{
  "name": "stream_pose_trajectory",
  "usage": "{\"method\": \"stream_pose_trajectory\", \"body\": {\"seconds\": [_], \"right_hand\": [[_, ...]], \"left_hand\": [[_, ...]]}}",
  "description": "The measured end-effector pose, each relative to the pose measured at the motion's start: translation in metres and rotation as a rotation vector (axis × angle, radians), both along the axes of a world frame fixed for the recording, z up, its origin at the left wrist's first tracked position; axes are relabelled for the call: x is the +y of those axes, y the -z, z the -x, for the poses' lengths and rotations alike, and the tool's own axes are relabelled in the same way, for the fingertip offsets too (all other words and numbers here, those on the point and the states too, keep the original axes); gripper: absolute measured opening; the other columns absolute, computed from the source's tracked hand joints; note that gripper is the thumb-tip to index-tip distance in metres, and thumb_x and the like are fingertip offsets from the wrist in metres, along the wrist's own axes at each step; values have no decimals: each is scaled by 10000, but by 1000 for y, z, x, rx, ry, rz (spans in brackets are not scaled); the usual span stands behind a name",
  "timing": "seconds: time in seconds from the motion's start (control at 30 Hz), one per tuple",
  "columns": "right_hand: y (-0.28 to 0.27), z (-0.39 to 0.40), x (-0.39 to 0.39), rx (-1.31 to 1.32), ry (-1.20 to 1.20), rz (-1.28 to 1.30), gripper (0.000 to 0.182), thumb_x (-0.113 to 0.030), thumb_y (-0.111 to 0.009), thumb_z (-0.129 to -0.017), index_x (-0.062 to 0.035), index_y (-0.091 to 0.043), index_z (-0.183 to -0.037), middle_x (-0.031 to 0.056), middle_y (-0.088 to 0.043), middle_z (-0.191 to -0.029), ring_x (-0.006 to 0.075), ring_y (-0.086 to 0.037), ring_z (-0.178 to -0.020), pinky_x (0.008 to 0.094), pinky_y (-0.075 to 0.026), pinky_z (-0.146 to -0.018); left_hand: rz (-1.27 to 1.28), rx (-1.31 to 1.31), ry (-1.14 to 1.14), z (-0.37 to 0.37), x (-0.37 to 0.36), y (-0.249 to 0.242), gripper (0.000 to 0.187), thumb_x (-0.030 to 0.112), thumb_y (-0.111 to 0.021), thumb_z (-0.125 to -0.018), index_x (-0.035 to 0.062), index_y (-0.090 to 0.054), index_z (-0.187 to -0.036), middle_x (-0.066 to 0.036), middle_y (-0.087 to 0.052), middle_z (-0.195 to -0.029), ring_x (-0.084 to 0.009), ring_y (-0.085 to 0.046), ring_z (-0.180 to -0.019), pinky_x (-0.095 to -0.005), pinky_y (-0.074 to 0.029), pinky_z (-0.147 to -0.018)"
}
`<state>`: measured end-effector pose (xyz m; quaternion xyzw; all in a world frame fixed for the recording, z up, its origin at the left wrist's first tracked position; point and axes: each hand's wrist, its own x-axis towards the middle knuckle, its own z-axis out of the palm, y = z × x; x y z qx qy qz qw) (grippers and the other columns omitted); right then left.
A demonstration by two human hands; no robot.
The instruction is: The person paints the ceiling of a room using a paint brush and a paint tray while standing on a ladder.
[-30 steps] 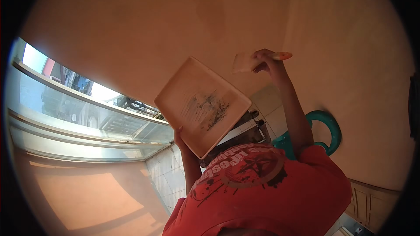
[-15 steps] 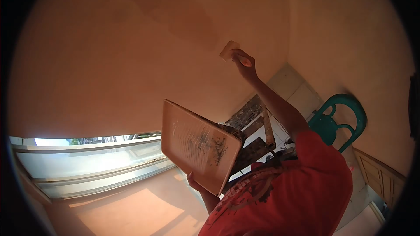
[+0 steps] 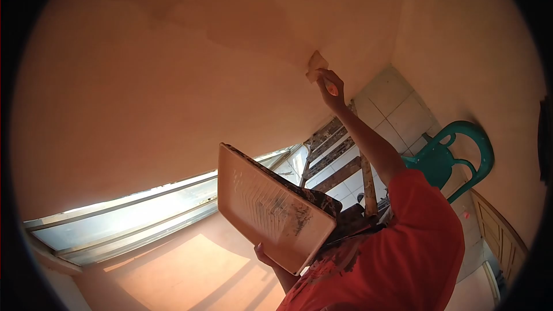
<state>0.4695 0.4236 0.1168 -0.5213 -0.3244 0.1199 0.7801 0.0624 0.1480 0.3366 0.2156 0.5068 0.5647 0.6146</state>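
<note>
My right hand (image 3: 332,85) is closed around the handle of a wide paintbrush (image 3: 317,63), raised with its head at the orange-brown wall (image 3: 173,80). Whether the bristles press on the wall is hard to tell. Left of the brush, part of the wall looks darker. Lower down, my left hand (image 3: 265,255) grips the lower edge of a paint tray (image 3: 247,196) and holds it tilted in front of my red shirt. Ridges line the tray, and dark smears mark its right part. Most of my left fingers are hidden under it.
Below me stands a paint-splattered wooden ladder (image 3: 340,175) on a tiled floor (image 3: 386,95). A green plastic chair (image 3: 435,164) is at the right by the other wall. A window (image 3: 132,213) lies at the left, and a brown wooden panel (image 3: 498,230) at the lower right.
My right hand and the paintbrush have shifted right in view, and the brush head has turned. The tray sits slightly lower and further right. The whole view has also turned, showing more of the ladder.
</note>
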Motion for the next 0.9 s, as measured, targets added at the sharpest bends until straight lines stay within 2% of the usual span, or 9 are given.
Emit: {"method": "stream_pose_trajectory", "body": {"seconds": [0.1,0.27,0.37,0.47,0.57,0.67,0.77,0.8,0.9], "right_hand": [[-2,-2,0,107,9,-25,201,2,-638,-923,-4,-670,-1121,84,-664,-987,154,-637,-909,274,-499,-803],[-134,-31,7,95,-95,-118,230,2,-604,-933,-14,-672,-1152,65,-635,-937,128,-592,-848,271,-478,-744],[-176,-42,-5,-23,-126,-190,251,12,-591,-922,-19,-673,-1157,64,-616,-911,126,-564,-805,271,-465,-721],[-153,-38,-1,-75,-132,-195,257,23,-590,-908,-21,-674,-1148,71,-608,-903,136,-559,-792,272,-461,-721],[-74,-23,3,-39,-122,-76,228,20,-594,-913,-20,-676,-1122,84,-634,-941,156,-603,-847,275,-477,-751],[2,-9,0,41,8,-28,197,3,-603,-927,-15,-677,-1109,80,-666,-1005,150,-631,-924,271,-492,-784],[-4,-9,-6,317,-69,60,186,-15,-616,-936,-11,-679,-1111,61,-683,-1052,133,-634,-981,262,-495,-818],[-18,-15,1,315,-68,61,186,-15,-616,-936,-11,-679,-1111,61,-683,-1052,133,-634,-981,262,-495,-818],[-118,-32,15,256,-129,-93,206,-26,-608,-939,-13,-678,-1132,37,-673,-1036,112,-612,-938,247,-484,-795]], "left_hand": [[17,34,-12,-7,1,-7,759,396,-576,-809,12,-395,-1438,-188,-498,-1377,-371,-489,-1261,-483,-422,-1062],[28,12,8,1,1,-3,763,398,-572,-811,12,-387,-1443,-194,-494,-1382,-381,-490,-1260,-493,-426,-1060],[21,14,14,4,1,-1,768,400,-569,-811,15,-381,-1449,-195,-491,-1384,-385,-489,-1261,-496,-429,-1058],[7,-9,41,-1,1,-4,777,403,-571,-810,14,-375,-1454,-194,-494,-1381,-383,-488,-1261,-492,-419,-1066],[13,4,26,-4,-1,-4,789,411,-574,-807,11,-371,-1456,-193,-488,-1386,-378,-478,-1270,-490,-405,-1076],[-27,32,-18,-8,-1,-4,738,418,-585,-835,0,-411,-1418,-209,-525,-1337,-376,-539,-1198,-485,-480,-996],[-41,-5,-32,0,0,4,737,414,-579,-839,1,-404,-1424,-210,-522,-1341,-376,-535,-1204,-484,-476,-1002],[-29,17,-29,-7,1,0,761,411,-581,-815,5,-397,-1432,-199,-507,-1359,-373,-509,-1231,-481,-444,-1031],[-5,46,-30,-10,-1,-4,782,409,-582,-796,9,-390,-1439,-190,-494,-1373,-370,-486,-1255,-479,-417,-1057]]}}
